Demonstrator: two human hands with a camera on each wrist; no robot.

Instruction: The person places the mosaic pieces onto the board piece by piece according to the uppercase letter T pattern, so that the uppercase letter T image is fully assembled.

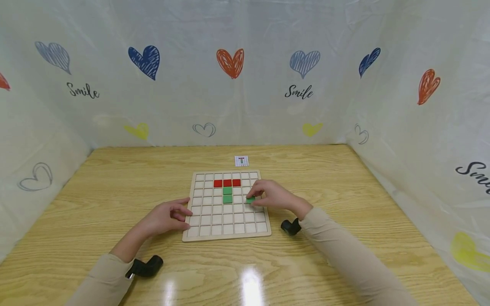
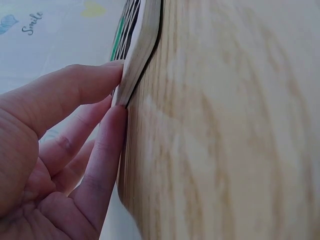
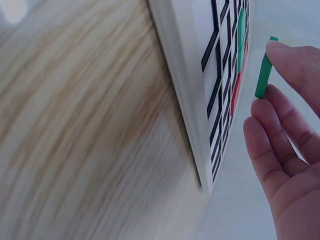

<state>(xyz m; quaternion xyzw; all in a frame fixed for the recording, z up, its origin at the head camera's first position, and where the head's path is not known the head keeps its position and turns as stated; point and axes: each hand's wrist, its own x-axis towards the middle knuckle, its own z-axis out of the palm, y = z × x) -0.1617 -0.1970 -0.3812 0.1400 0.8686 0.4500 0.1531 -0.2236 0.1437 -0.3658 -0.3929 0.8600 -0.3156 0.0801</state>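
A pale wooden grid board (image 1: 203, 238) lies on the table. Three red square tiles (image 1: 227, 183) form a row near its far side, with two green tiles (image 1: 227, 194) in a column under the middle one. My right hand (image 1: 269, 195) pinches another green tile (image 3: 263, 77) between thumb and fingers, above the right part of the board. In the right wrist view that tile stands on edge, apart from the grid. My left hand (image 1: 167, 217) rests against the board's left edge, thumb (image 2: 102, 80) and fingertips touching it.
Behind the board lies a small pattern card (image 1: 241, 161) showing a red and green T shape. A white curtain (image 1: 264, 119) printed with hearts surrounds the wooden table (image 1: 145, 178). Black wrist devices (image 1: 147, 267) sit at both sleeves.
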